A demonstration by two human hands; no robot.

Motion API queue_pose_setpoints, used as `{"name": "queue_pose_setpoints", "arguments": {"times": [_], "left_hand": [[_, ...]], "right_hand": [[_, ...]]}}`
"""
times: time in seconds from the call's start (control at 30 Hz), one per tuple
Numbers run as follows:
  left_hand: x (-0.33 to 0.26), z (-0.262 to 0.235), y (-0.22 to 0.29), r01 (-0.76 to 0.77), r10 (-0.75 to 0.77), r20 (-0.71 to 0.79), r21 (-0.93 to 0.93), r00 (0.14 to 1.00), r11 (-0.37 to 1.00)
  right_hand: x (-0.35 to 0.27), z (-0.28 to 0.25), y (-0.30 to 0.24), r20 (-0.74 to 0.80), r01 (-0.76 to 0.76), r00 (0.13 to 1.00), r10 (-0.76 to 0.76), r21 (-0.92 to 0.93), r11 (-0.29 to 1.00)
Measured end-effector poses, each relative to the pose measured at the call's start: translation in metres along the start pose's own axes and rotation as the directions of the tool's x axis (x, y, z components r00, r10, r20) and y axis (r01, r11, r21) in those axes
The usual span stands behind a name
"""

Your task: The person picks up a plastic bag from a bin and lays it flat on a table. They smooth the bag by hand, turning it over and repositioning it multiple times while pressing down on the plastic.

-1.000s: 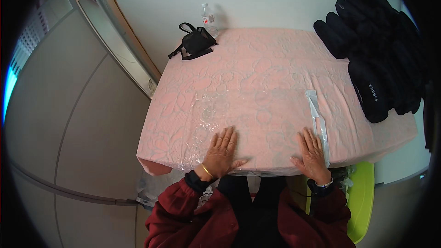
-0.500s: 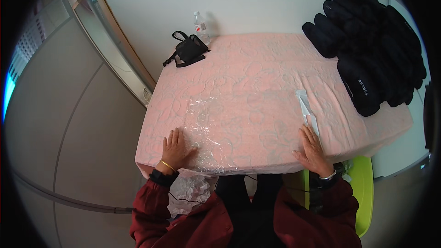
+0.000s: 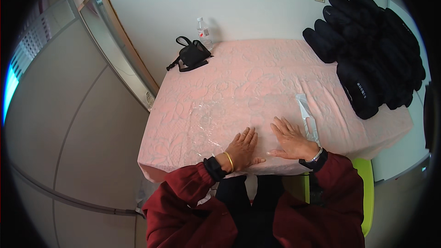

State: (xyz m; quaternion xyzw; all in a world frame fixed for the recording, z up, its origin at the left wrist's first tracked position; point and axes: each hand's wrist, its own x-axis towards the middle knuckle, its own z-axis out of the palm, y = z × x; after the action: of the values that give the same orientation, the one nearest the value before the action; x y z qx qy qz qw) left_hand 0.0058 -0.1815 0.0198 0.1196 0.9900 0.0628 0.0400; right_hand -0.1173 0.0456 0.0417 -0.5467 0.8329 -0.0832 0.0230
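A clear plastic bag lies flat and slightly wrinkled on the pink patterned tablecloth, close to the table's front edge. Its right end has a white strip with a slot-shaped hole. My left hand rests palm down on the bag, fingers stretched out and the thumb pointing right. Just right of it, my right hand also lies flat on the plastic, fingers spread, beside the white strip. A gap separates the two hands, and neither one grips anything.
Black puffy bundles are heaped on the table's right side. A small black strapped bag and a clear bottle stand at the back left. A leaning mirror is at the left, and a lime-green bin below the right edge.
My left hand has slid right across the plastic from the bag's left side to its middle. My right hand has shifted left, off the white strip. The plastic looks flatter.
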Motion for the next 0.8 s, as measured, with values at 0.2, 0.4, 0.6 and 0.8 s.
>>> {"name": "queue_pose_setpoints", "arguments": {"times": [0.2, 0.4, 0.6, 0.8], "left_hand": [[-0.036, 0.003, -0.084, 0.198, -0.198, -0.018, -0.006, 0.98, 0.98], [-0.065, -0.008, -0.148, 0.385, -0.387, -0.055, -0.04, 0.92, 0.922], [-0.063, -0.043, -0.157, 0.413, -0.406, 0.138, -0.027, 0.903, 0.91], [-0.037, -0.101, -0.1, 0.225, -0.214, -0.079, 0.167, 0.974, 0.96]], "right_hand": [[-0.016, 0.009, 0.02, 0.174, -0.066, 0.982, 0.071, -0.031, 0.997], [-0.016, 0.0, 0.018, 0.2, -0.087, 0.976, 0.082, 0.017, 0.996], [-0.025, -0.007, 0.038, 0.117, -0.063, 0.992, 0.044, 0.164, 0.984], [-0.013, -0.04, 0.026, 0.21, -0.119, 0.973, 0.101, 0.072, 0.99]]}}
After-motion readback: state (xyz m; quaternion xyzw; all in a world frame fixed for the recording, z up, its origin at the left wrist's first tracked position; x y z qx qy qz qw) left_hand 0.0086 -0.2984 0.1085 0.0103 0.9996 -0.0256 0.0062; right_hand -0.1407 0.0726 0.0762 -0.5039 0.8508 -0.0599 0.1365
